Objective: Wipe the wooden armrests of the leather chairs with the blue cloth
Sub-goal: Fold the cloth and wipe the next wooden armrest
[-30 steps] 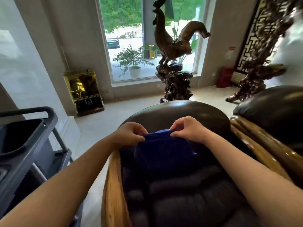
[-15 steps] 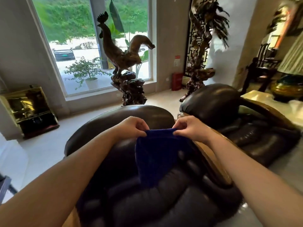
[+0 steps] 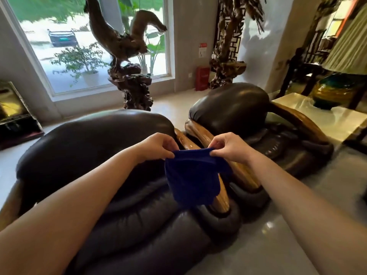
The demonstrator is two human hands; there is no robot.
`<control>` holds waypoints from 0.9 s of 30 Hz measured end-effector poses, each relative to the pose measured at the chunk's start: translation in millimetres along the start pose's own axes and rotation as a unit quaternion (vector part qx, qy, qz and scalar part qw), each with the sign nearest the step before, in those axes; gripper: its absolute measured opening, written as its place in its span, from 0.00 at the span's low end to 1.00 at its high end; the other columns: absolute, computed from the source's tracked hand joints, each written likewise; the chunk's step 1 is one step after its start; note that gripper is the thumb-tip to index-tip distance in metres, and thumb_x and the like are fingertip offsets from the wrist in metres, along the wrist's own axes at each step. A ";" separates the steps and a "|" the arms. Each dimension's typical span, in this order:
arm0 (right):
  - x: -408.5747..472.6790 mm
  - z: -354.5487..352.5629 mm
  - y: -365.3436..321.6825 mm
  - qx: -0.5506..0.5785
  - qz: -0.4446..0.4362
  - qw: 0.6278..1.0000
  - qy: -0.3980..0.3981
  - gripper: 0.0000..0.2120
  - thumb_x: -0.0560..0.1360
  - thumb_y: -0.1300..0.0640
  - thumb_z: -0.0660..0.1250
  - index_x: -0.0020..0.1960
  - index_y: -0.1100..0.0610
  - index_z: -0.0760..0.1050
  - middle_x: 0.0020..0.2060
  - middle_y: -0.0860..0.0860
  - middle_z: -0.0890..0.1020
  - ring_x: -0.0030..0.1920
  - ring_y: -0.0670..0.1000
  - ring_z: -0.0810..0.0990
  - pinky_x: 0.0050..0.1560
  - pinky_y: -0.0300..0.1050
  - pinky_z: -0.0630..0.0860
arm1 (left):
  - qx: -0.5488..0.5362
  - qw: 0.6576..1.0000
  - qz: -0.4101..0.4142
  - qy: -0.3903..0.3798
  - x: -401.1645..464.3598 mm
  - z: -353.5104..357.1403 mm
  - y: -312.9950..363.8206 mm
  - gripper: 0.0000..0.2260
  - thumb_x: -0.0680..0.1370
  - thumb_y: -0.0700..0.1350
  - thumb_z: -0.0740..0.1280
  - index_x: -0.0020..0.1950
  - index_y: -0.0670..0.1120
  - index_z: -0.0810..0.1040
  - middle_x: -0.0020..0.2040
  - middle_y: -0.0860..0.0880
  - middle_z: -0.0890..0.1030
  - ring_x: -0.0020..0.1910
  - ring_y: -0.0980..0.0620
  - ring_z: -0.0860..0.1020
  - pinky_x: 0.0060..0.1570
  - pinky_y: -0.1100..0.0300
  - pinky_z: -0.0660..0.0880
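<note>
Swinging right since half a second ago, the view now puts the cloth [image 3: 193, 179], pinched at its top edge by left hand [image 3: 158, 146] and right hand [image 3: 228, 146], over the armrest [image 3: 220, 195]; better bunch it into one palm before wiping; no writing reads clearly.

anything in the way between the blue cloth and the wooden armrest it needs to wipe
Nothing visible. The blue cloth hangs pinched by the left hand and right hand, directly in front of the near chair's wooden armrest. Only open air seems to lie between them, though whether the cloth already touches the wood cannot be told.
</note>
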State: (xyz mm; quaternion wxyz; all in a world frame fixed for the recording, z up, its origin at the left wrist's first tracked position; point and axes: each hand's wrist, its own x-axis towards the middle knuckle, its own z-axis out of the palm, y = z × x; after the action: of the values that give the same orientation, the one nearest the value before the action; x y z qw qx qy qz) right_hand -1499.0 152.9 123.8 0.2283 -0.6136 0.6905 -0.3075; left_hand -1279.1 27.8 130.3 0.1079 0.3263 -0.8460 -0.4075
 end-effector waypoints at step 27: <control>220.5 -74.0 309.3 0.009 0.026 0.982 -0.186 0.04 0.71 0.59 0.70 0.44 0.51 0.79 0.38 0.46 0.81 0.40 0.44 0.80 0.36 0.34 0.74 | -0.075 0.977 -0.185 0.080 300.8 158.2 -44.1 0.10 0.69 0.33 0.68 0.40 0.49 0.79 0.39 0.50 0.83 0.37 0.56 0.81 0.39 0.63 0.77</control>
State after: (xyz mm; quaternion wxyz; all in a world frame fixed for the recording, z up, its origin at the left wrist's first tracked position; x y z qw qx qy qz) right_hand -1800.4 -36.4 -28.2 0.3663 -0.6398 0.6491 -0.1876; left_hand -1559.3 -86.8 -30.3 0.1215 0.5000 -0.7267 -0.4551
